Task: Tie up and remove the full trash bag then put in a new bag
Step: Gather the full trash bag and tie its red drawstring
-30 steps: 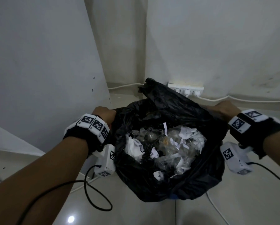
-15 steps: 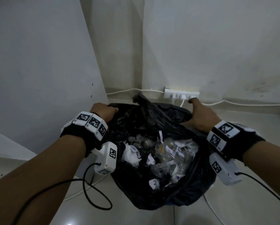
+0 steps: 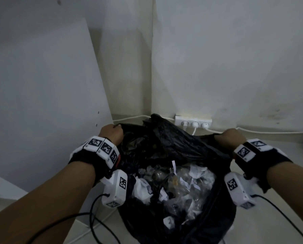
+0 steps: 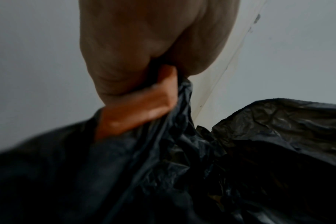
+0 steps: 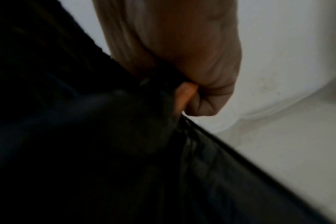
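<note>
A black trash bag (image 3: 179, 147) stands open on the floor, full of crumpled paper and clear plastic (image 3: 175, 184). My left hand (image 3: 112, 133) grips the bag's far left rim, fingers curled round bunched plastic (image 4: 175, 121). My right hand (image 3: 230, 138) grips the far right rim in a fist, with the black film (image 5: 192, 151) pulled taut below it. A loose flap of the rim (image 3: 156, 120) sticks up at the back between the two hands. The bin under the bag is hidden.
A white panel (image 3: 41, 103) leans close on the left. Behind the bag, against the wall corner, lies a white power strip (image 3: 193, 121) with plugs and white cables (image 3: 270, 132) running along the floor. Black wrist-camera cords (image 3: 98, 222) trail in front.
My right hand has left the back middle of the rim, moved right and closed on the far right edge, stretching it outward. The left hand keeps its grip and has shifted slightly back.
</note>
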